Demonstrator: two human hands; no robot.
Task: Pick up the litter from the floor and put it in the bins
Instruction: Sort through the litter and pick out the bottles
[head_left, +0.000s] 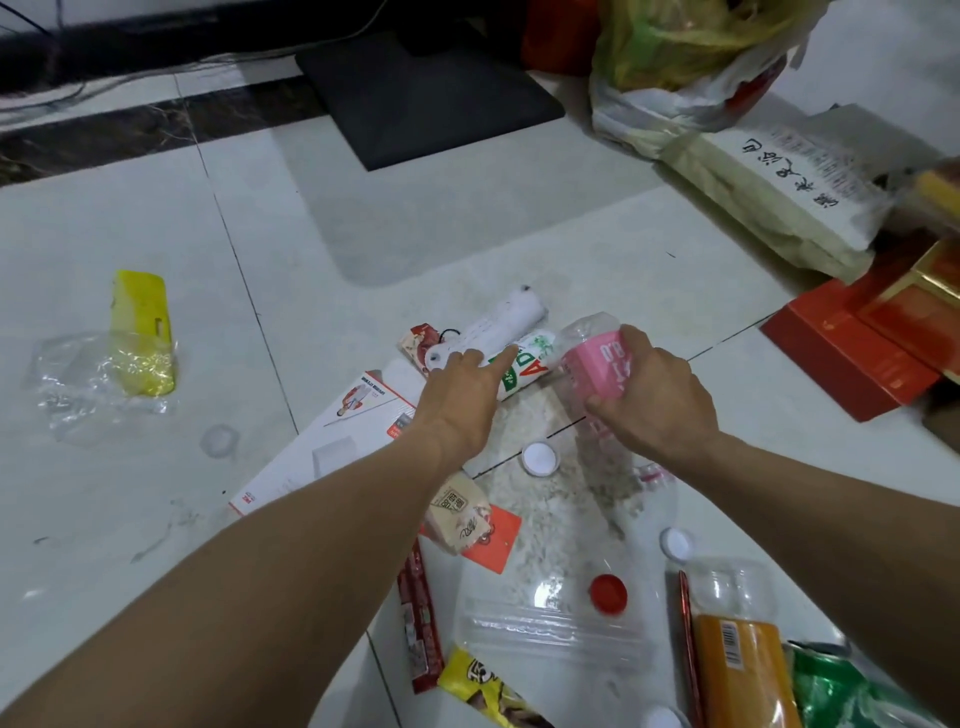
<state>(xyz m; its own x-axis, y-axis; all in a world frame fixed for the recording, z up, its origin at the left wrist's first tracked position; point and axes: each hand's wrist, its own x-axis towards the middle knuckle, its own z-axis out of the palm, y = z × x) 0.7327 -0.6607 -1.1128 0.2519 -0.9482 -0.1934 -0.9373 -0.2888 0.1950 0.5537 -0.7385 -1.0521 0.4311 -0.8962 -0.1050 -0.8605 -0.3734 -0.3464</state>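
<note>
Litter lies scattered on the pale tiled floor (93, 519). My right hand (649, 395) grips a clear plastic bottle with a pink label (597, 358), fingers curled over its middle. My left hand (462, 395) reaches forward with the index finger stretched out, its tip touching a white bottle with a green and red label (535, 358). A white cylindrical object (493, 327) lies just behind that bottle. Loose caps sit below my hands: a white cap (540, 458), a second white cap (676, 543) and a red cap (608, 593).
A flat white and red carton (332, 447), snack wrappers (457, 514), a clear zip bag (550, 629) and an orange-labelled bottle (743, 660) lie near me. A yellow and clear package (130, 353) sits left. Red boxes (852, 358), a paper bag (779, 192), plastic bags (691, 62) and a black base (426, 98) stand beyond.
</note>
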